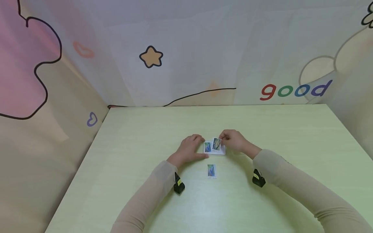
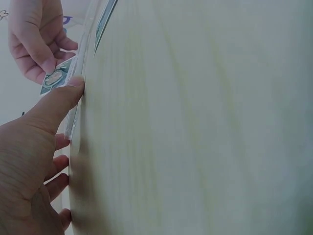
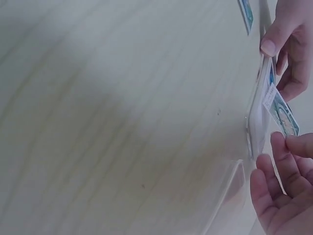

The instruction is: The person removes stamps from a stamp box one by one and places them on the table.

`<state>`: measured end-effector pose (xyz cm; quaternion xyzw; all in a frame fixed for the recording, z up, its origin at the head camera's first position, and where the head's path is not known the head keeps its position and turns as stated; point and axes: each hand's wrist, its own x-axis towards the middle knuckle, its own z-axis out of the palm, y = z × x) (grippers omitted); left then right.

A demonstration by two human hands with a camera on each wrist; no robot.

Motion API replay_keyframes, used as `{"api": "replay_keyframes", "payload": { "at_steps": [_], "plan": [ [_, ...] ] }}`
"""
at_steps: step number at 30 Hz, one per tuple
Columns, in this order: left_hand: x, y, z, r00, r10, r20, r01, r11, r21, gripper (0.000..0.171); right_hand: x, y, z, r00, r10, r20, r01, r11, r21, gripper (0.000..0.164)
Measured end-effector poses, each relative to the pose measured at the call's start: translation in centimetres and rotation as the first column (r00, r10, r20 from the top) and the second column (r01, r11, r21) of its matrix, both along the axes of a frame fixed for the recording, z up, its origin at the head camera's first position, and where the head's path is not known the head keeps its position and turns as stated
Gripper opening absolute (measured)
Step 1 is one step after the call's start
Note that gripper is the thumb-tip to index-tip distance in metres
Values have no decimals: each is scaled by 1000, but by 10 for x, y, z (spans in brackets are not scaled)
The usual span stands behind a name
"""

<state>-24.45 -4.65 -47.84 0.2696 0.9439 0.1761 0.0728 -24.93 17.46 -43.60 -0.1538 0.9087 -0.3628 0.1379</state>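
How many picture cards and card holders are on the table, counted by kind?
Picture cards: 3, one pinched by the right hand at, one in the holder, one lying loose.
Clear card holder: 1, steadied by the left hand.
Total: 4.

Both sleeved arms reach forward toward the middle, the left hand (image 1: 190, 148) lying flat with thumb stretched out, the right hand (image 1: 233, 139) pinching with curled fingertips

Both arms wear long, thin beige sleeves (image 1: 151, 191); a small black camera (image 1: 178, 186) with a yellow mark sits under each wrist.
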Motion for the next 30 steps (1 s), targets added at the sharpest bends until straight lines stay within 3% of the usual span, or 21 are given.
{"api": "replay_keyframes", "payload": {
  "at_steps": [8,30],
  "plan": [
    [2,-1,2,1000,-1,0,1,1000,3,67,1,3,-3,994,-26,102,34,997,-73,13],
    [3,0,3,1000,4,-3,-4,1000,4,66,13,7,17,990,13,139,2,994,-106,15]
  ]
}}
